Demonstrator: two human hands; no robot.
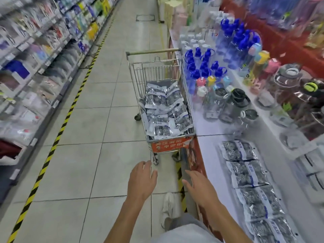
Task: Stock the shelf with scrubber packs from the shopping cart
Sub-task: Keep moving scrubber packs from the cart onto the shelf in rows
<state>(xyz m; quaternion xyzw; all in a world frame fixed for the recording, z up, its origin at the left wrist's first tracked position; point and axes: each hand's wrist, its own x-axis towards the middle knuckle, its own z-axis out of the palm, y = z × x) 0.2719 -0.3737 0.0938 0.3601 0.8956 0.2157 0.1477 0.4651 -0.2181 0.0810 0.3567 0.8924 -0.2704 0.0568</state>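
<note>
While both hands reach forward empty, left hand [142,179] and right hand [199,186] each show spread, relaxed fingers, gripping nothing. Silver wire shopping cart [189,109] stands ahead, its right side against the white shelf ledge [208,149]; clear-and-blue scrubber packs [163,109] lie heaped in its basket. A row of stocked packs [245,171] lies along the ledge's front edge. Judgement: step closer, lift the topmost loose packs at the basket's near end, keep labels oriented to match the row.

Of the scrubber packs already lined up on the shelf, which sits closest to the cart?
The far-end pack, top of the row; the others trail back toward the person, away from the cart.
</note>
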